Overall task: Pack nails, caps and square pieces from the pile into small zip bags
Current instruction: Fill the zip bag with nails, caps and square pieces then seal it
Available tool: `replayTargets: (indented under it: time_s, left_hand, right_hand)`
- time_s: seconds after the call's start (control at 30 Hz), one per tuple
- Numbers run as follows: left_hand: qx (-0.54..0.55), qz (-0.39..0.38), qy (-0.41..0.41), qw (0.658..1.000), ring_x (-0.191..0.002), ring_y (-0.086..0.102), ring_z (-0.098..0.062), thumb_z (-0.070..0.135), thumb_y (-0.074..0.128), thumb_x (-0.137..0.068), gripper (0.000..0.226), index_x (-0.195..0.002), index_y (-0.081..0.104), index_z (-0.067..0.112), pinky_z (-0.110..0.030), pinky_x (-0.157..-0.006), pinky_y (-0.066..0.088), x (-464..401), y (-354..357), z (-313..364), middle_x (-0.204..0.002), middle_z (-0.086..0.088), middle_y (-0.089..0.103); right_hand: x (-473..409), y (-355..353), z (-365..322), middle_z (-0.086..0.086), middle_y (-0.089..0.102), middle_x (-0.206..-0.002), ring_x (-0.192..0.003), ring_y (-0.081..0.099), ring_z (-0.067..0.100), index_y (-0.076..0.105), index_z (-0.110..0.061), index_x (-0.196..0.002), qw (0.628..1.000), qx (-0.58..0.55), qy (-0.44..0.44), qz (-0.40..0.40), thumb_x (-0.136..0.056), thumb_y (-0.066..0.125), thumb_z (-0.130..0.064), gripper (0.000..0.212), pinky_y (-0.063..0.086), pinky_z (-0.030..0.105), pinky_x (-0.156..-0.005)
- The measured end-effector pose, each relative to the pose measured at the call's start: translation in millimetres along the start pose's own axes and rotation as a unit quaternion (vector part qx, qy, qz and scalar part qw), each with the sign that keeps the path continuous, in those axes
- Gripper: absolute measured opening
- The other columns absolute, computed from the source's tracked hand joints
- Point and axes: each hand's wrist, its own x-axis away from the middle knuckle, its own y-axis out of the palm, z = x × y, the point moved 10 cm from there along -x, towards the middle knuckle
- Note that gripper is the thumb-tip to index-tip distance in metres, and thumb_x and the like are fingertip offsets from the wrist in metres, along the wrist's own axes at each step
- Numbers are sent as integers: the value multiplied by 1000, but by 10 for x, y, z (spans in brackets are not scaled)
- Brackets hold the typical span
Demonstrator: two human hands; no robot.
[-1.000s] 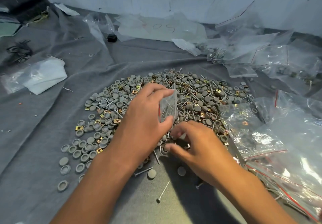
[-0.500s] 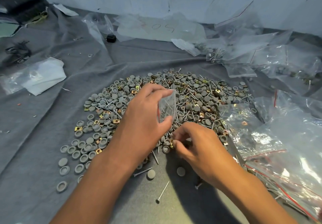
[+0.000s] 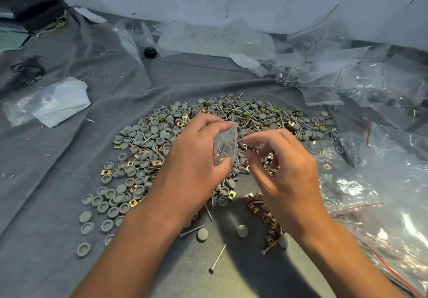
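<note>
A grey cloth [image 3: 58, 205] under a pale wall carries the pile [image 3: 231, 121] of grey caps, nails and brass square pieces. Just above the pile's near edge, the left hand [image 3: 192, 165] pinches a small zip bag [image 3: 225, 146] upright, nails already inside. The right hand [image 3: 284, 170] is at the bag's mouth, fingers curled; whether they hold a piece cannot be told. The filling step seems underway; next, the piece must drop cleanly through the narrow opening.

Makeshift packing workplace: hardware pile [image 3: 222, 135] on grey cloth [image 3: 58, 181], zip bags [image 3: 382, 193].
</note>
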Motion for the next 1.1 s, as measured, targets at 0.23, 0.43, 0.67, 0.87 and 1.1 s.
replayTargets:
  time_s: [0.23, 0.43, 0.67, 0.87, 1.1]
  left_hand:
    - [-6, -1, -9, 1000, -82, 49, 8, 22, 78, -80, 59, -136, 58, 22, 1, -88, 35, 3, -19, -3, -121, 18, 49]
    - [-7, 1, -6, 1000, -82, 48, 9, 21, 79, -81, 59, -136, 57, 23, -3, -88, 39, 2, -25, 2, -123, 19, 48]
    - [-14, -13, 0, 1000, -85, 45, 7, 21, 81, -79, 62, -137, 57, 24, 4, -87, 33, 4, 40, 9, -125, 19, 47]
    - [-8, -3, -4, 1000, -84, 48, 9, 19, 81, -78, 64, -137, 56, 23, 0, -83, 39, -10, -11, -20, -122, 19, 48]
    - [-15, 2, -7, 1000, -85, 50, 7, 19, 79, -80, 59, -135, 59, 22, 2, -88, 34, -13, -34, -25, -122, 16, 51]
  right_hand:
    - [366, 614, 294, -23, 57, -93, -92, 52, 4, 52, -43, -99, 955, 113, 53, -271, -84, 74, -41, 27, 51, 33, -76]
    - [212, 393, 264, -22, 56, -92, -83, 55, 0, 64, -37, -97, 978, 35, 45, -201, -89, 71, -29, 14, 45, 20, -73]
    - [-47, -153, -177, -12, 66, -94, -80, 58, 1, 70, -16, -102, 997, -2, -35, 67, -88, 77, -17, 16, 39, 8, -75]
    - [34, -56, -176, -10, 70, -96, -90, 63, 7, 73, -16, -101, 999, 9, -30, 32, -88, 73, -8, 16, 46, 14, -80]
    - [487, 755, -214, -20, 58, -103, -97, 51, 4, 63, -37, -108, 955, 44, -22, -291, -91, 59, -48, 20, 51, 30, -81]
